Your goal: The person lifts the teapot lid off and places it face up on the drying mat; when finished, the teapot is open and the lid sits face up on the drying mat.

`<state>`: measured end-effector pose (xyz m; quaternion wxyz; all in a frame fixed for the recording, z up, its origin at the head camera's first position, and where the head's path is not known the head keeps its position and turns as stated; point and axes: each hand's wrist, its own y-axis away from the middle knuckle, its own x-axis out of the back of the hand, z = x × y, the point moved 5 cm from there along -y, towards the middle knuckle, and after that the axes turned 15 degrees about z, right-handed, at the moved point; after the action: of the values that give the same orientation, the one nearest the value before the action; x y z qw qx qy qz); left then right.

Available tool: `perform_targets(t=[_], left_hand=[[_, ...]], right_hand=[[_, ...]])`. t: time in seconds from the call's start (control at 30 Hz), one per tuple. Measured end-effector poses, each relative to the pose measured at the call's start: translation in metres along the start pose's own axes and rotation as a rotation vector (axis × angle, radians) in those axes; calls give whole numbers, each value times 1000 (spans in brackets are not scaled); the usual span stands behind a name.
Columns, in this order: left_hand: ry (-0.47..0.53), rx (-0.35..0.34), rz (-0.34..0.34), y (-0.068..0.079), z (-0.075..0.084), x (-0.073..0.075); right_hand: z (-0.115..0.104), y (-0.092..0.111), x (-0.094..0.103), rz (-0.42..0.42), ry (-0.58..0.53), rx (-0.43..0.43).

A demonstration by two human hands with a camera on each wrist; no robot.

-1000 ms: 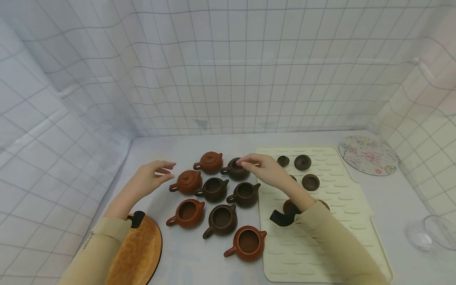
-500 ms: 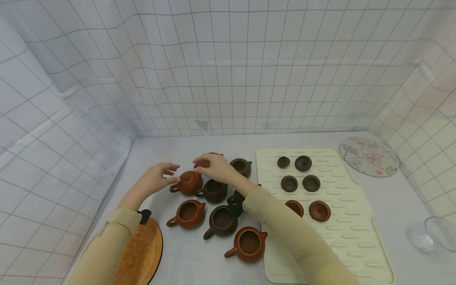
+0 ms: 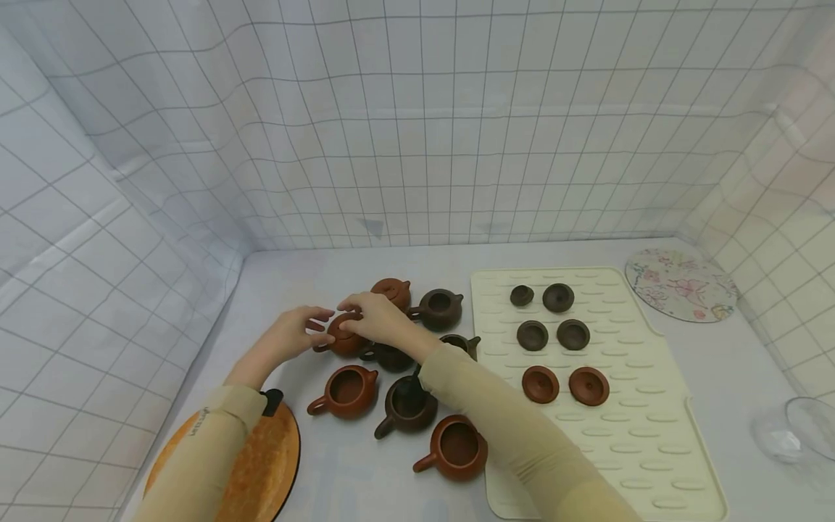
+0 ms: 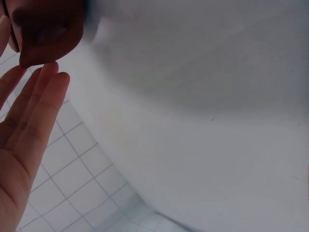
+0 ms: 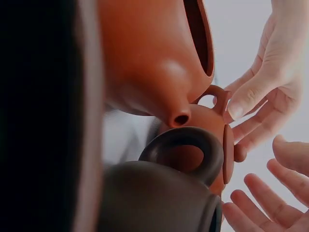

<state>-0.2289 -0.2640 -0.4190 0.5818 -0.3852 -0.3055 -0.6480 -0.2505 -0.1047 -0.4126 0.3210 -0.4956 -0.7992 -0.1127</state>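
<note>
In the head view, a lidded reddish-brown teapot (image 3: 346,345) stands between my two hands. My left hand (image 3: 287,337) is at its handle side, fingers apart and fingertips close to the pot; the left wrist view has those fingers (image 4: 36,116) extended at the pot's edge. My right hand (image 3: 381,322) reaches over the pot from the right, thumb and fingers spread around the lid. In the right wrist view, the right hand (image 5: 270,203) has loosely spread fingers near the lid knob (image 5: 240,153), opposite the left hand (image 5: 270,82).
Another lidded red teapot (image 3: 394,290) stands behind. Lidless teapots, red (image 3: 346,395) and dark (image 3: 438,308), crowd around. Several lids (image 3: 589,386) lie on a cream mat (image 3: 626,457). A floral disc (image 3: 681,285), a clear glass (image 3: 789,431) and a round orange board (image 3: 261,471) lie at the sides.
My right hand has moved left, from over a dark teapot at the back to over the lidded red teapot. My left hand has shifted slightly right, closer to that pot.
</note>
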Motion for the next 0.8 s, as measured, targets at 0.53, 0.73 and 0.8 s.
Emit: perform_targets(t=[0.53, 0.73, 0.8], left_hand=[[-9, 31, -10, -2, -6, -7], [-25, 23, -6, -2, -7, -8], [-21, 27, -7, -2, -8, -8]], right_hand=[[-5, -7, -14, -34, 293, 31], [-7, -7, -17, -7, 372, 50], [-8, -6, -17, -1, 376, 54]])
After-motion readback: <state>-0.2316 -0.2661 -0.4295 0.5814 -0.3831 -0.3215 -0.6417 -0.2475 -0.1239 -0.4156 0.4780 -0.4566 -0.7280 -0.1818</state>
